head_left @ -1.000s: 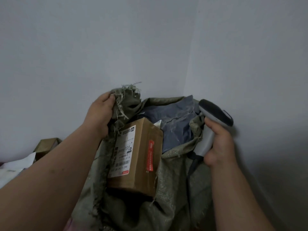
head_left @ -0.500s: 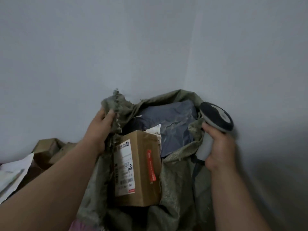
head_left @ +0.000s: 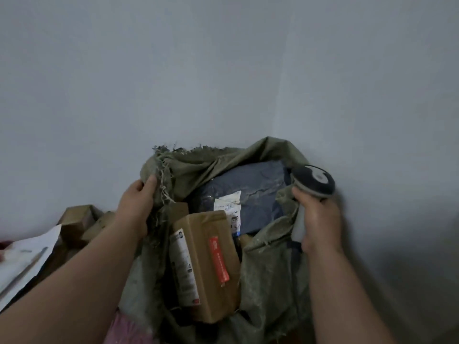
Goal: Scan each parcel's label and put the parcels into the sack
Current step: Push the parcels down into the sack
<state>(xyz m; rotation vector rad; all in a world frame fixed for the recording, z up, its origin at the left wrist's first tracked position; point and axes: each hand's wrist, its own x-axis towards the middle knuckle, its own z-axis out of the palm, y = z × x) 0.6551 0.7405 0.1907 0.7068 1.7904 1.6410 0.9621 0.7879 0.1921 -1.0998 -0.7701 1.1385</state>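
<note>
Head camera shows the brown cardboard box with a white label (head_left: 206,264) lying lower in the frayed green woven sack (head_left: 270,266) than a moment ago, so this parcel looks packed. Behind it lies a dark blue plastic mailer bag (head_left: 255,192). The left hand (head_left: 136,207) grips the sack's torn rim, just left of the box, holding the mouth wide. The right hand (head_left: 318,219) is curled round the grey handheld scanner (head_left: 311,187) at the sack's right edge. More brown boxes (head_left: 77,219) wait at the left.
</note>
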